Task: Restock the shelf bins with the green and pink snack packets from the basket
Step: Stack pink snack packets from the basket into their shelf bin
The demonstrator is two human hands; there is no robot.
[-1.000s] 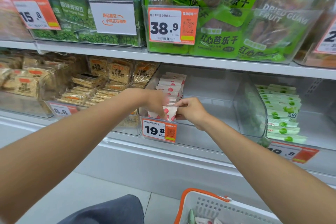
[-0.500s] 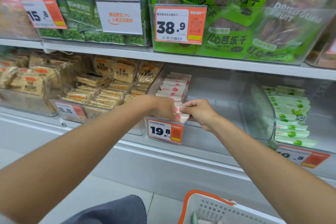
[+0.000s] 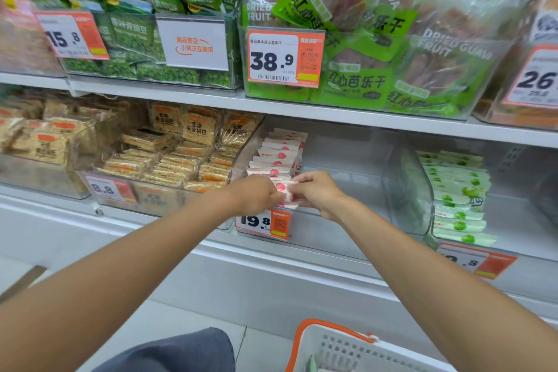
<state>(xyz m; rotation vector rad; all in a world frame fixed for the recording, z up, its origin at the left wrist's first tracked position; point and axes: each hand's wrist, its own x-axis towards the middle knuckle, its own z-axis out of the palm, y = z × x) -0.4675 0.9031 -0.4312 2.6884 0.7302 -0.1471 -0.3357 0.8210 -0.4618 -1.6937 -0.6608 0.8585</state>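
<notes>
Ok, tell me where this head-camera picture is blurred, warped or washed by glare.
Head view: wide-angle bend bows the white metal shelf edge and stretches both forearms at the bottom corners. The far left, around the orange 15.8 price tag, is smeared. Pale sheen veils the clear dried-guava bags. The left hand and right hand, on a pink-and-white snack packet, are fairly sharp.

Shop aisle (price tags (image 3: pixel 285 59), stocked shelves (image 3: pixel 332 118))

Pink packet (image 3: pixel 285 190) between my hands: white wrapper, pink-red round spot. Row of pink packets (image 3: pixel 279 152) just behind my hands: same white with pink spots. Green packets (image 3: pixel 457 193) right of my right hand: pale green-white, bright green dots. Price tag (image 3: pixel 264 222) under my hands: white and orange, black digits. Basket (image 3: pixel 338 347) below my right forearm: white, orange rim.
</notes>
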